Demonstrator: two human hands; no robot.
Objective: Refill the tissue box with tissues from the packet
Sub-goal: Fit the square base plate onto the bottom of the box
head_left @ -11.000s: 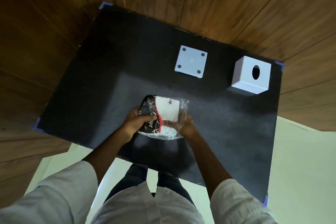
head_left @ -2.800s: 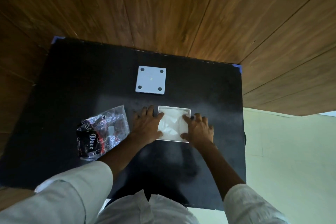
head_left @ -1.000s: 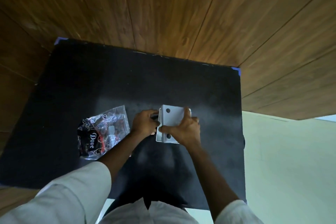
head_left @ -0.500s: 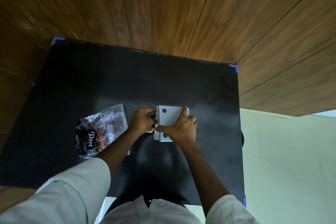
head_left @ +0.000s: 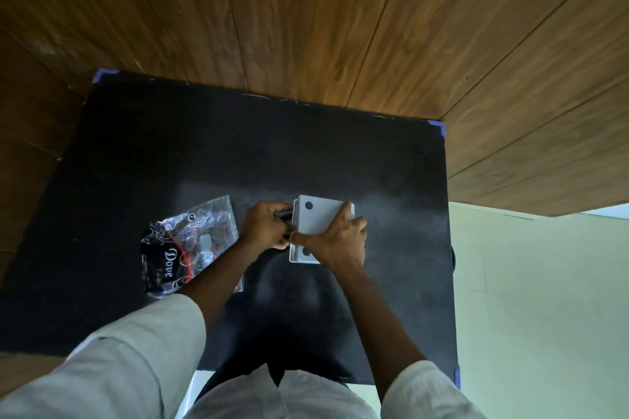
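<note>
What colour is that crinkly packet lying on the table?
Black with red and white swirls, partly clear plastic packet; head view.

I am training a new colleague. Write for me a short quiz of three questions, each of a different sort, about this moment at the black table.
1. True or false: the plastic packet lies flat on the black table, and no hand touches it.
2. Multiple choice: what does the right hand press on?
A. the packet
B. the white base plate on top of the tissue box
C. the wooden wall
3. Fill in: the left hand is at the box's ____ side, as the camera sees it.

Key:
1. True.
2. B.
3. Left.
</note>
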